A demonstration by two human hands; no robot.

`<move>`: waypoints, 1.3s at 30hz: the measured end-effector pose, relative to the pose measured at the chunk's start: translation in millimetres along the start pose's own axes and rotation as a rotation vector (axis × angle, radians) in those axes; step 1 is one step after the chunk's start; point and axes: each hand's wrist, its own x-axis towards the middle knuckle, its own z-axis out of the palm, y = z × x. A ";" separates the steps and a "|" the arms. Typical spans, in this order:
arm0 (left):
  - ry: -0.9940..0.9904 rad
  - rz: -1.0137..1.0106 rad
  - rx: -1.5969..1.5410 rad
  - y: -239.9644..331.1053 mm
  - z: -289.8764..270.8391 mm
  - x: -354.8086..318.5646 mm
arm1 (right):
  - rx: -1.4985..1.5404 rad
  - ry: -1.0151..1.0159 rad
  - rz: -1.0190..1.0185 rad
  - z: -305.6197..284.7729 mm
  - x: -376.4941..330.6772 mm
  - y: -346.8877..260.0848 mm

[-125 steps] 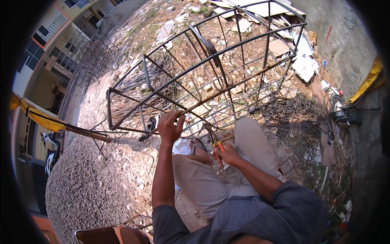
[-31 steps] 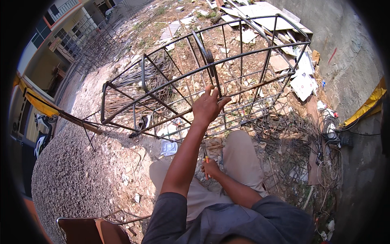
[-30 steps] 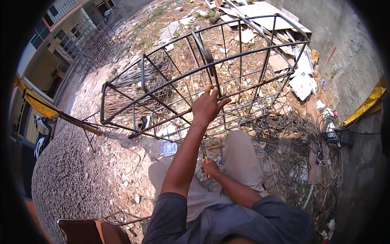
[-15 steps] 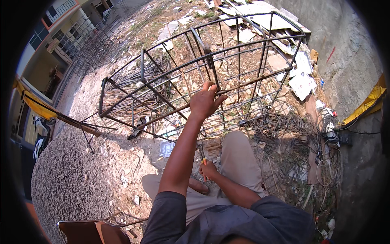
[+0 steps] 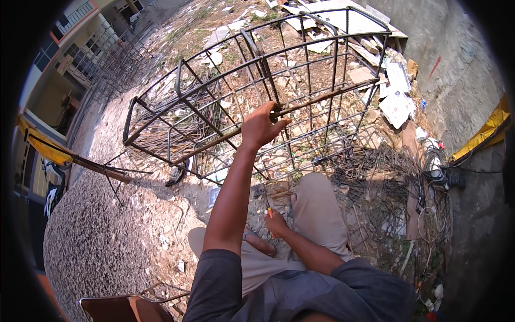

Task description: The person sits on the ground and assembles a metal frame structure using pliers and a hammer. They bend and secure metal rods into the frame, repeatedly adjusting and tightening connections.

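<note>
A long cage of dark steel rebar (image 5: 335,64) stretches across in front of me, its bars joined by bent rectangular hoops. My left hand (image 5: 261,126) reaches out to its near side, fingers curled over the rusty bar by the middle hoops and thumb stretched out to the right. Down between my knees, my right hand (image 5: 276,224) is closed around pincers (image 5: 270,212) with orange and yellow handles. Their metal head points away from me, apart from the cage, and shows only thinly.
Loose rebar (image 5: 155,131) lies beyond the cage's left part. Tangled wire (image 5: 375,169) covers rubble at right, beside a concrete wall (image 5: 456,70). A gravel heap (image 5: 91,236) rises at left. Broken white boards (image 5: 397,99) lie at far right; a brown chair (image 5: 115,308) stands at lower left.
The cage has shifted a little left and away from me. My left hand has moved slightly left with it. The pincers have turned, showing less of their head.
</note>
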 end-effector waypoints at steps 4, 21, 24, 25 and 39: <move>-0.034 -0.064 -0.019 5.4 -1.0 8.4 | -0.052 -0.025 0.046 -0.8 5.4 3.5; 0.025 -0.015 0.040 -2.9 5.3 3.4 | -0.505 0.162 -0.271 4.9 13.1 6.2; 0.009 0.003 0.010 3.7 5.9 4.3 | -0.277 0.062 -0.233 -1.8 17.6 13.3; -0.008 -0.006 0.016 8.2 6.7 4.5 | -0.182 0.040 -0.217 -4.4 18.0 15.8; 0.178 0.259 0.063 -31.8 7.3 -38.9 | -0.451 0.667 -1.634 -87.1 -101.1 -350.5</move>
